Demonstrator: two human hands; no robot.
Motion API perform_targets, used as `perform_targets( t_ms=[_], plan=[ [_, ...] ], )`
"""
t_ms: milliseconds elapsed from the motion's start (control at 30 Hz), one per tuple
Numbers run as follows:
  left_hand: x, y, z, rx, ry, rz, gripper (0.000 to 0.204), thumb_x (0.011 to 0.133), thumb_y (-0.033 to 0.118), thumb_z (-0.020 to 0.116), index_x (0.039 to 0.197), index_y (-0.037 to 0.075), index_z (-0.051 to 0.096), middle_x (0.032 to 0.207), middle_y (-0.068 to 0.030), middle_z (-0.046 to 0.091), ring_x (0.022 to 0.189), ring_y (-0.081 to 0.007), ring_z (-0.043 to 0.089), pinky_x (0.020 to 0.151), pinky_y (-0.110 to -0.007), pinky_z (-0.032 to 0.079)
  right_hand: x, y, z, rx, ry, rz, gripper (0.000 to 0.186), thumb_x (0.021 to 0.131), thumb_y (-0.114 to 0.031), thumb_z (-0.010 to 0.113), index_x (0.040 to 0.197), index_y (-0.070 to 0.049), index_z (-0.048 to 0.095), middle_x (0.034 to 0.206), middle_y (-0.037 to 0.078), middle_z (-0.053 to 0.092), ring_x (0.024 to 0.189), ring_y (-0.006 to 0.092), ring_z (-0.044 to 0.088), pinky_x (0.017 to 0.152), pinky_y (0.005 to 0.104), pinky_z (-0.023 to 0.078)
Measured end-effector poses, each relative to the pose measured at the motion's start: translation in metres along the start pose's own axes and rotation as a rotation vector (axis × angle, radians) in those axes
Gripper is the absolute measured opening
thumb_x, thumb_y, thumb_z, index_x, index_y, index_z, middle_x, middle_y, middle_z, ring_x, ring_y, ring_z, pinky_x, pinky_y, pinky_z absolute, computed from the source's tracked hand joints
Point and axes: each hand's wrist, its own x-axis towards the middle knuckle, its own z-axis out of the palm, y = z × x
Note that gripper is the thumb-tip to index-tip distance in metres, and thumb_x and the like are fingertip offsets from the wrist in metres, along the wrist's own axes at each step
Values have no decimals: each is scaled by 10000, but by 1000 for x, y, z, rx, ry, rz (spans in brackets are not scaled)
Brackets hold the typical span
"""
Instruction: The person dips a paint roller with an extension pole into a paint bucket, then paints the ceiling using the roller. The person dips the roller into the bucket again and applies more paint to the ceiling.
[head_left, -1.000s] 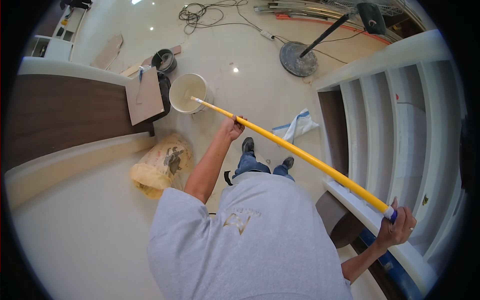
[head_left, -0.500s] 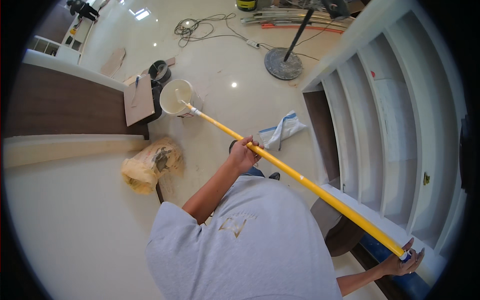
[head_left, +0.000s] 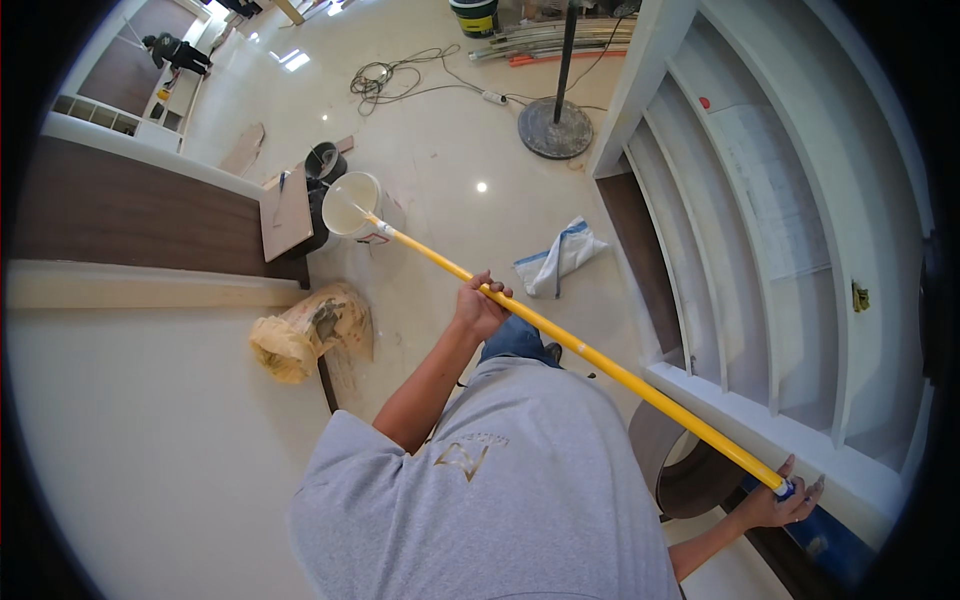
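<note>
yellow, the long pole (head_left: 590, 352) is gripped by both hands and runs on a slant from the lower right up toward the upper left. the left hand (head_left: 478, 308) is clenched around the shaft partway along, fingers curled over the top of it. the right hand (head_left: 782, 503) is closed about the near end of the pole, where a short blue tip is seen, close beside the white ledge of the shelving unit (head_left: 790, 250). the far end of the pole is dipped into a white bucket (head_left: 352, 205) standing on the glossy pale floor (head_left: 450, 160), its inside filled with a pale liquid; whatever is fitted to that end cannot be made out.

a grey t-shirt (head_left: 500, 490) with a small pale print is worn by the person, and blue trousers are glimpsed just below the left hand. just beside the bucket, a dark bucket (head_left: 322, 160) and a brown board (head_left: 287, 212) are found, the board lying against a dark brown panel (head_left: 140, 220). a crumpled tan paper sack (head_left: 305, 332) is slumped to the left of the left forearm, at the edge of a broad cream surface. a white bag with blue trim (head_left: 560, 260) is lying on the floor beyond the pole. farther off, a round dark stand base (head_left: 555, 128) with an upright post, a tangle of cable (head_left: 385, 78) and a green-lidded tub (head_left: 473, 15) are seen
</note>
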Motion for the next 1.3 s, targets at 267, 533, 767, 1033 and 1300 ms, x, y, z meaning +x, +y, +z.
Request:
perform_targets(
  t_ms=[267, 533, 767, 1033, 1300],
  plan=[
    [75, -14, -41, 38, 182, -165, 262, 1030, 319, 518, 848, 131, 513, 717, -56, 551, 806, -279, 621, 838, -468, 536, -48, 10, 35, 92, -256, -35, 255, 871, -138, 824, 870, -20, 598, 1320, 192, 649, 1144, 392, 612, 959, 487, 475],
    [130, -26, -104, 142, 286, -68, 203, 1076, 164, 461, 1207, 10, 465, 1056, -165, 586, 908, -363, 667, 844, -522, 605, -113, 34, 110, -19, -981, 214, 274, 821, 40, 591, 1090, 73, 636, 1266, 238, 616, 1172, 464, 547, 1020, 532, 435],
    [103, -2, -57, 635, 91, -176, 214, 1062, 212, 578, 1160, 63, 695, 1038, -105, 711, 958, -222, 690, 830, -339, 598, -238, 62, 200, -613, -1182, -36, 501, 909, -504, 630, 1258, -144, 649, 1253, 120, 683, 1092, 334, 680, 853, 574, 527],
    [25, 123, 46, 805, -19, 268, 244, 1088, 243, 555, 1275, 100, 491, 1270, -76, 676, 1200, -222, 667, 991, -404, 543, -187, -146, 288, 110, -1494, -215, 454, 891, -459, 700, 1186, -114, 687, 1018, 105, 718, 862, 267, 693, 734, 464, 550],
    [-30, 142, 160, 986, 41, 916, 328, 1064, 296, 604, 1282, 81, 488, 1163, -34, 702, 1062, -141, 679, 827, -288, 546, -152, -321, 406, 929, -1702, -524, 402, 909, -443, 695, 1153, -125, 718, 942, 100, 725, 800, 266, 692, 720, 441, 555]
  ],
)
